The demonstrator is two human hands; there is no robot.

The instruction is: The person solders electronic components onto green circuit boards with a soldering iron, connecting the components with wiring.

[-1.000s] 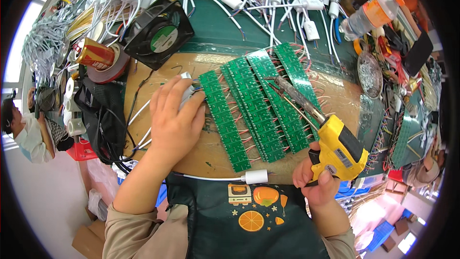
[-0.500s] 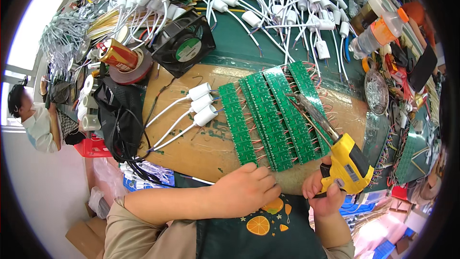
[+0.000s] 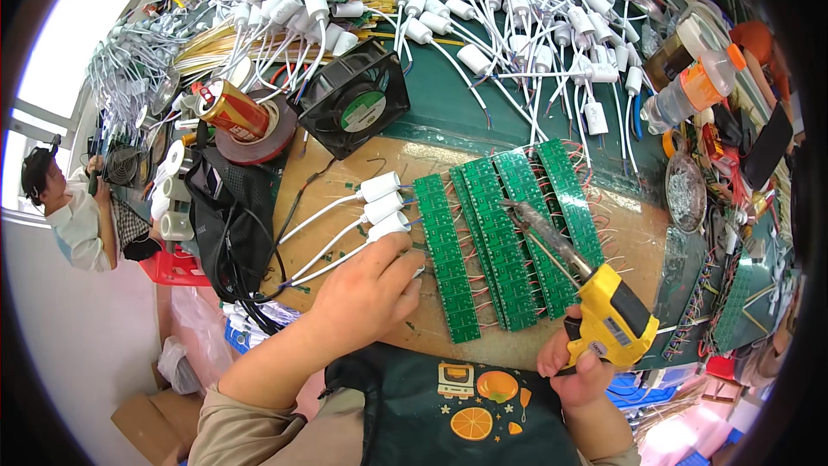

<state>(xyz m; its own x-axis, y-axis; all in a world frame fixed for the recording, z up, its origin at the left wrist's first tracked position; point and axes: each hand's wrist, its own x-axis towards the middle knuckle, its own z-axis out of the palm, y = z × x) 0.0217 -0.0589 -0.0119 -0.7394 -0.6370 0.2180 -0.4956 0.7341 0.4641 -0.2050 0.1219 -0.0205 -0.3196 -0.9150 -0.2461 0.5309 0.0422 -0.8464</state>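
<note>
My right hand (image 3: 580,371) grips a yellow soldering gun (image 3: 611,321); its long metal tip (image 3: 536,223) rests over a row of several green circuit boards (image 3: 509,233) laid side by side on a brown board (image 3: 630,233). My left hand (image 3: 366,293) lies on the brown board just left of the green boards, fingers curled at the lowest of three white cylindrical plugs (image 3: 384,204) with white cables. Whether the fingers pinch that plug's wire is hidden.
A black fan (image 3: 354,108), a tape roll with a red can (image 3: 237,116), and a black pouch (image 3: 228,224) sit at left. Many white plugs with cables (image 3: 517,17) cover the green mat behind. A plastic bottle (image 3: 690,91) and a metal dish (image 3: 687,192) stand right. Another person (image 3: 65,207) sits far left.
My left hand went from the white plugs down to the board's front edge, then back up to the lowest plug. The soldering gun stayed over the green boards.
</note>
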